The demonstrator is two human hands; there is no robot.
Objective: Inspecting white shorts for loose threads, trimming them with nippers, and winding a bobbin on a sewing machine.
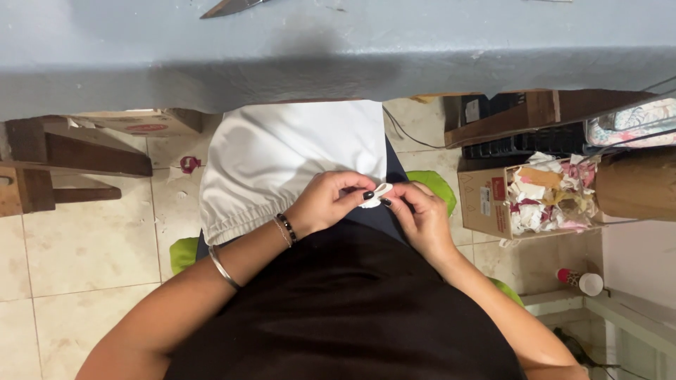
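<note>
Seen from above, over a lap. Small white piece pinched between both hands, just past the edge of the white garment spread over the knees. Left hand gripping the piece's left end, fingers closed on it, dark nail on top. Right hand meeting it from the other side, fingers closed on the right end. Long axis of the piece running roughly left to right, tilted slightly up toward the right hand (too small to tell what kind of scrap). Both hands equally near, touching it. Beyond, the grey bench; to the right on the floor, a cardboard box stuffed with cloth scraps.
</note>
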